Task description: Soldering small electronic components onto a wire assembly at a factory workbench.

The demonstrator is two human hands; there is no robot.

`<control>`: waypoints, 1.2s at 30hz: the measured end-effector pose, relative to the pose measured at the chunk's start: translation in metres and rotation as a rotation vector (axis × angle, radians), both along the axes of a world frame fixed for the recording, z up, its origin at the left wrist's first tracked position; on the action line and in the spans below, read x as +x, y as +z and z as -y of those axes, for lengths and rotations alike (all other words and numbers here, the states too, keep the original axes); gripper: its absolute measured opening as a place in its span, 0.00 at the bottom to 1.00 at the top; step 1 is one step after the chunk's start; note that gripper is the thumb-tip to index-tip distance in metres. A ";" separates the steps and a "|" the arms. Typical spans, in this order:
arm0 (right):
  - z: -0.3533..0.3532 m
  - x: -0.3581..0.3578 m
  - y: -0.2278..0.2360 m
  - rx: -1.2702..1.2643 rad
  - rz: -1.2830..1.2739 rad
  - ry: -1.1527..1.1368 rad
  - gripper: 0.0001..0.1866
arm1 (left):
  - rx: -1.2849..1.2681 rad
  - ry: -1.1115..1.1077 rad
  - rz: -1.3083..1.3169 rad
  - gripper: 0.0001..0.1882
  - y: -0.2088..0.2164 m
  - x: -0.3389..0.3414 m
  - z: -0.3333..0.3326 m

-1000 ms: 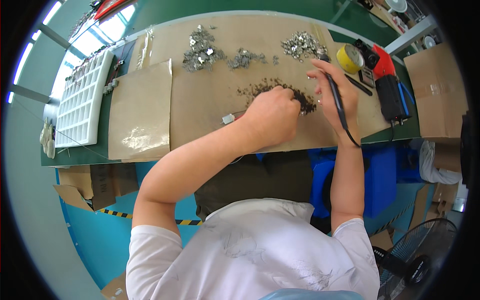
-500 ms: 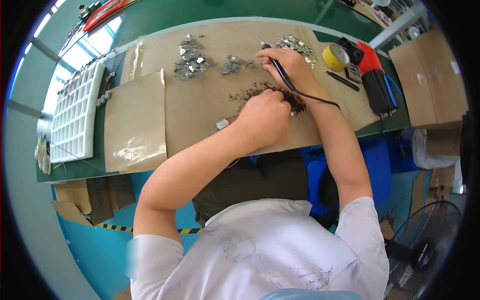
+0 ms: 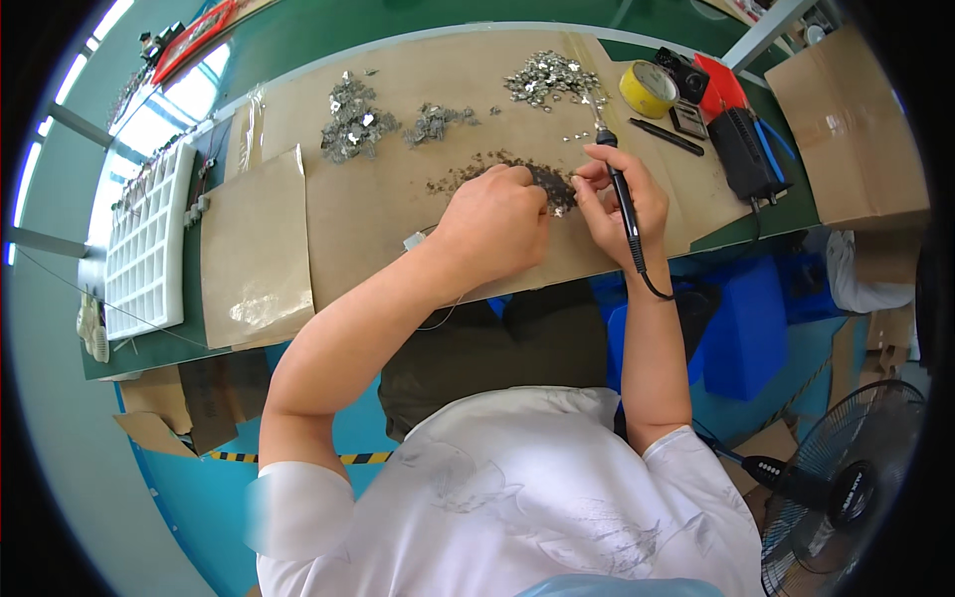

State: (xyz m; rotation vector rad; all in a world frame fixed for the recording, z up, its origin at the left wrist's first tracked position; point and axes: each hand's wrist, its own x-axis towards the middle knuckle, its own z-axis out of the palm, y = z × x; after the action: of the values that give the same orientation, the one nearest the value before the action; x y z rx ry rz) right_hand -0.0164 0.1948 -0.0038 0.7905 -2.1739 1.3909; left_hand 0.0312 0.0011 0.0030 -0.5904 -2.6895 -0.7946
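My right hand (image 3: pixel 647 214) holds a soldering iron (image 3: pixel 626 204) with a black handle. Its metal tip points away from me, toward the far side of the table, and the cord hangs past my wrist. The thumb and a fingertip of that hand meet at the right edge of a pile of small dark brown parts (image 3: pixel 559 189). Over the near side of this pile my left hand (image 3: pixel 494 224) is closed, its fingertips turned away and whatever they pinch hidden. A white connector (image 3: pixel 414 242) on a thin wire lies beside my left wrist.
Silvery metal pieces lie in a left heap (image 3: pixel 350 129), a small middle heap (image 3: pixel 435 123) and a right heap (image 3: pixel 547 78). Yellow tape (image 3: pixel 649 90), a black pen (image 3: pixel 667 137) and a black box (image 3: pixel 744 154) stand right. A white compartment tray (image 3: pixel 149 244) stands left.
My right hand has come back toward me with the soldering iron, from the right silvery heap to the dark pile. My left hand has shifted slightly left in view.
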 end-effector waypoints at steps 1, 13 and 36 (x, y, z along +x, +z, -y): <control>0.000 -0.001 -0.001 -0.009 -0.001 -0.003 0.20 | -0.009 -0.003 -0.001 0.05 0.002 -0.001 0.002; -0.003 -0.008 0.000 0.016 -0.095 0.143 0.19 | -0.328 0.247 0.282 0.15 0.083 0.008 0.031; 0.010 -0.008 0.004 0.029 -0.206 0.151 0.22 | -0.226 0.554 -0.014 0.17 0.126 -0.189 0.175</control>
State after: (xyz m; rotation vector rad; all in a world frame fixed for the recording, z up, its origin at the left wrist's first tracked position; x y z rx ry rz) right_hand -0.0242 0.1844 0.0000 1.0784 -2.0151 1.2881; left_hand -0.1576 -0.1743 0.1291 0.1163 -2.7359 -0.3379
